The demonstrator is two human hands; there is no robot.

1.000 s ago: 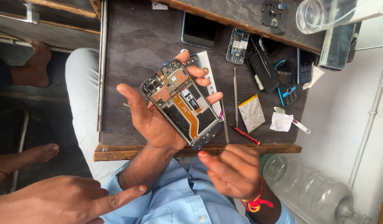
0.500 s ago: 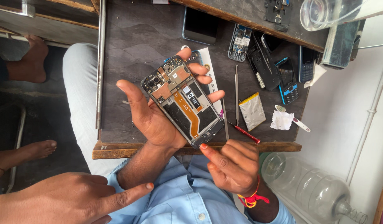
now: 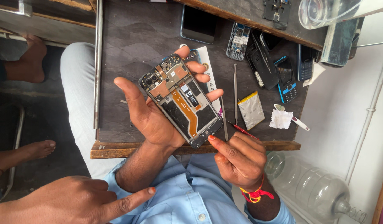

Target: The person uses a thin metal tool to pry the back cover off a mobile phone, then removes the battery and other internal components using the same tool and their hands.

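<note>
At frame centre, the left hand [image 3: 152,118] cradles an opened phone [image 3: 181,99], fingers [image 3: 197,66] wrapped behind it. Lower right, the right hand [image 3: 237,159] has its fingers curled, pinching a thin red-handled tool [image 3: 241,129] over the tabletop [image 3: 129,45].

phone repair workshop, opened phones [image 3: 241,40], tweezers [image 3: 235,93]

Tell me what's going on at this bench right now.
A person's left hand holds an opened phone above the dark bench, back cover off and circuit boards showing. The right hand sits by the phone's lower end with a thin metal tool at its fingertips. Other phones, a silver battery pack and a red-handled screwdriver lie on the bench. Another person's hand points in from lower left.
</note>
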